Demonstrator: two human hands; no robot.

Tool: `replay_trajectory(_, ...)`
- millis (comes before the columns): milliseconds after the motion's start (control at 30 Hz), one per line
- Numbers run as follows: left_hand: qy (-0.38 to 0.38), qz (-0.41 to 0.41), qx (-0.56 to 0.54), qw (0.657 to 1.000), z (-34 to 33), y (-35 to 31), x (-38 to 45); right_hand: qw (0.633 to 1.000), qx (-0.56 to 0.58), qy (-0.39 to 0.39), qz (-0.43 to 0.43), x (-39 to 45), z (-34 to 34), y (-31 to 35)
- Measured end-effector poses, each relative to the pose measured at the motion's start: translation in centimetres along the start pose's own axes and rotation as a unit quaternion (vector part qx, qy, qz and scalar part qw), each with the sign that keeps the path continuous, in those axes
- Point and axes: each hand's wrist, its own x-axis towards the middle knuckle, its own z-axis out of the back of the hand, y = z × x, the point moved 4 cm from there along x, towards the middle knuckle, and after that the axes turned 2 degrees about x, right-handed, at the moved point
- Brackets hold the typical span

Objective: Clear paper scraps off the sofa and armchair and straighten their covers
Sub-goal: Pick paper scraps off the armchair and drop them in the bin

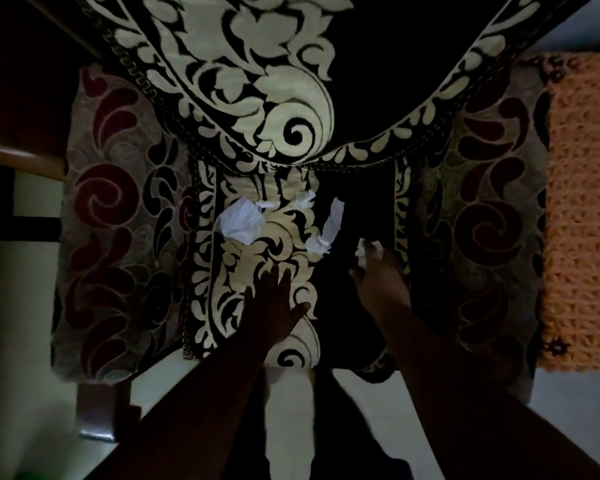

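white paper scraps (241, 221), four loose at mid-frame, lie on the black-and-cream cover (284, 233) of the armchair seat (111, 237). a fifth scrap (362, 252) is pinched in the right hand (378, 278), right of centre. the left hand (271, 306) rests flat on the cover, fingers spread. one orange knitted throw (582, 209) hangs at the right edge.

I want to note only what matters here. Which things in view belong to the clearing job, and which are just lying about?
Belong to the job:
- paper scraps on the seat
- black-and-cream seat cover
- right hand, pinching a scrap
- left hand, flat on the cover

Just lying about:
- orange knitted throw
- wooden armrest
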Motion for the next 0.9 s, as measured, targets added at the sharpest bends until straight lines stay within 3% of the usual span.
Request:
replay_trajectory(167, 0.024, -0.021, 0.045, 0.998, -1.0, 0.6, 1.4, 0.996, 0.017, 0.088, -0.005, 2.0, -2.0, -0.6)
replay_trajectory(267, 0.001, -0.038, 0.058, 0.998, -0.6, 0.5, 2.1, 0.998, -0.034, 0.042, -0.026, 2.7, -2.2, 0.1)
replay_trajectory(367, -0.014, -0.048, 0.045, 0.998, -0.3, 1.0, 3.4, 0.999, -0.036, -0.02, 0.025, 3.5, -2.1, 1.6)
replay_trajectory(467, -0.04, -0.055, 0.035, 0.997, -0.4, 2.2, 4.1, 0.992, 0.032, -0.114, 0.035, 3.5, 0.0, 4.7)
replay_trajectory(600, -0.062, -0.068, 0.052, 0.994, -1.1, 4.0, 4.6, 0.985, 0.06, -0.145, 0.071, 4.4, 0.6, 7.0)
replay_trajectory(733, -0.068, -0.083, 0.058, 0.993, -1.4, 4.8, 4.5, 0.986, 0.074, -0.132, 0.07, 4.7, -0.5, 7.2)
replay_trajectory(900, -0.086, -0.112, 0.101, 0.985, -1.9, 5.9, 4.8, 0.998, -0.006, -0.06, 0.023, 4.5, -2.7, 7.0)
